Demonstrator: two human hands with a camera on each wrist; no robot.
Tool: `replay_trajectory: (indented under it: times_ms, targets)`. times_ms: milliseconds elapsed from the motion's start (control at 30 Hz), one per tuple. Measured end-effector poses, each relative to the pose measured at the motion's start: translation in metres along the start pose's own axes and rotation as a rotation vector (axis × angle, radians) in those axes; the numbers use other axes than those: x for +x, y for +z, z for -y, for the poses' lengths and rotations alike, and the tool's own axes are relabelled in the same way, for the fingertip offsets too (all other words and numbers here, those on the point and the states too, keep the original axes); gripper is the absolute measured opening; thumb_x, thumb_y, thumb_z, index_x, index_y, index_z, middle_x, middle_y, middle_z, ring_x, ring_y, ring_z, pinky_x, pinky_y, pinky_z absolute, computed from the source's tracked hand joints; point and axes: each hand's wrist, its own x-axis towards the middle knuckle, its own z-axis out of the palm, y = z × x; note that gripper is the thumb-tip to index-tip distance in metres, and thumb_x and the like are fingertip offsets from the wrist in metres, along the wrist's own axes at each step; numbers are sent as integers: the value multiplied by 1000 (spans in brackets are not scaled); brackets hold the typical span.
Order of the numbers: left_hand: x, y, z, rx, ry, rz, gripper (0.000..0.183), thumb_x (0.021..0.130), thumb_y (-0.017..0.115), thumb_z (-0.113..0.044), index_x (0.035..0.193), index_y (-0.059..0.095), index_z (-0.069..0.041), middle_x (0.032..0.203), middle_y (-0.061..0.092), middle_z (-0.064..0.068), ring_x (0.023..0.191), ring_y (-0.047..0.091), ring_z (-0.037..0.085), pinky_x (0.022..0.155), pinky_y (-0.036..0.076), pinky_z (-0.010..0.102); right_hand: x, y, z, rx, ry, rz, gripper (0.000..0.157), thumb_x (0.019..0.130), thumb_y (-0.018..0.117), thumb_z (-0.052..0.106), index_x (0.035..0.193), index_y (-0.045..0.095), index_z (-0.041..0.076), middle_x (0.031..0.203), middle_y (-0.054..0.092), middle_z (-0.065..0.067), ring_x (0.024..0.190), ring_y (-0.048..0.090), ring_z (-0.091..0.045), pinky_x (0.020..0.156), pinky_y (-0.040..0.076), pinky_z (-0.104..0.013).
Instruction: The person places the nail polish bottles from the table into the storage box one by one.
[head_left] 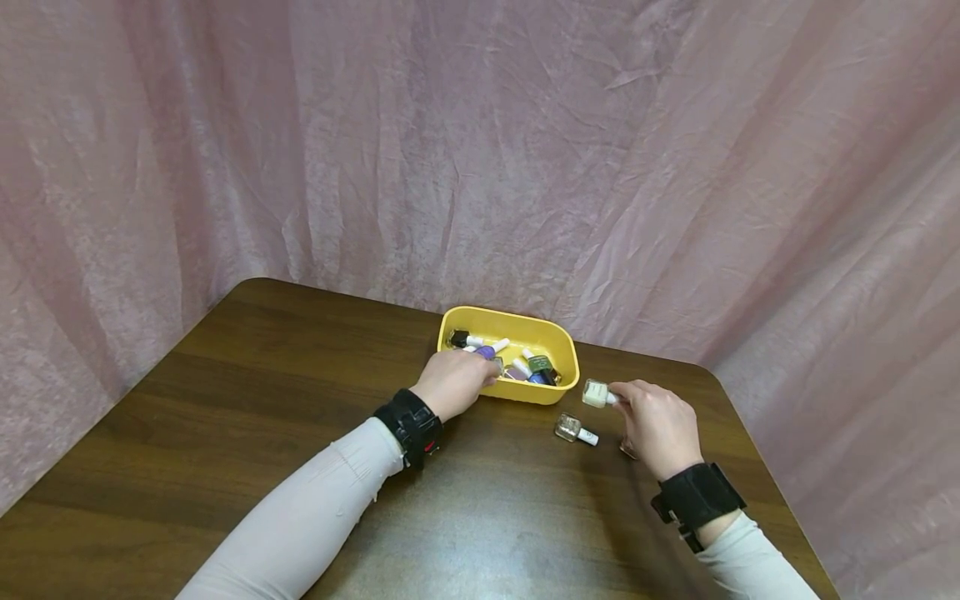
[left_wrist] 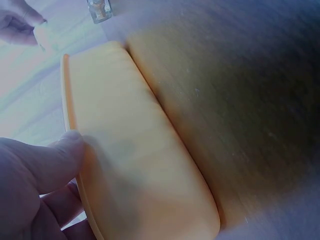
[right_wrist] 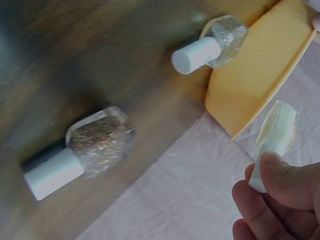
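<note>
My left hand (head_left: pixel 453 379) grips the near rim of a yellow plastic basket (head_left: pixel 525 332), the thumb (left_wrist: pixel 62 155) on the outer wall and the other fingers inside. In my right hand (head_left: pixel 663 425) a pale cream nail polish bottle (head_left: pixel 596 393) is pinched by its white cap, raised just right of the basket. On the table below lies a glittery nail polish bottle (head_left: pixel 568 427) with a white cap. A second one, with copper glitter (right_wrist: pixel 97 145), lies nearer, mostly hidden under the right hand in the head view.
Inside the basket lie several nail polish bottles, among them a green one (head_left: pixel 539 363), a purple one (head_left: pixel 486 352) and one with a black part (head_left: pixel 459 338). The brown wooden table (head_left: pixel 300 375) ends at a pink curtain (head_left: pixel 480 167) behind the basket.
</note>
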Motion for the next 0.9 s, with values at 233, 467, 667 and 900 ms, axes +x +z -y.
replay_trajectory:
  times_ms: [233,467,667,900]
  targets:
    - [1,-1,-2,-3,3,7,14,105,77,-26,92,77,-22,82,71,-5,77,71,23,61,57,42,10,1,4,15,17,-5,26,90,88,-3,114,81,4,102,80,-12,88,76,-35,69,60,-53]
    - [-2,1,0,-27,2,-4,10,105,78,-24,95,78,-22,81,68,-6,75,68,21,60,55,41,27,7,13,49,-8,12,25,90,88,-3,113,81,2,102,80,-13,90,75,-35,72,60,-53]
    - [-1,0,0,-32,0,0,10,105,78,-24,95,78,-22,81,69,-6,75,69,21,61,55,41,37,15,19,71,1,20,25,90,89,-2,113,82,3,103,80,-13,93,74,-36,76,60,-54]
    - [0,-2,-2,-26,-7,19,9,106,77,-24,97,80,-22,83,71,-6,76,69,21,63,56,40,44,25,22,103,-1,0,24,90,87,-2,113,83,3,103,81,-13,94,72,-36,78,59,-54]
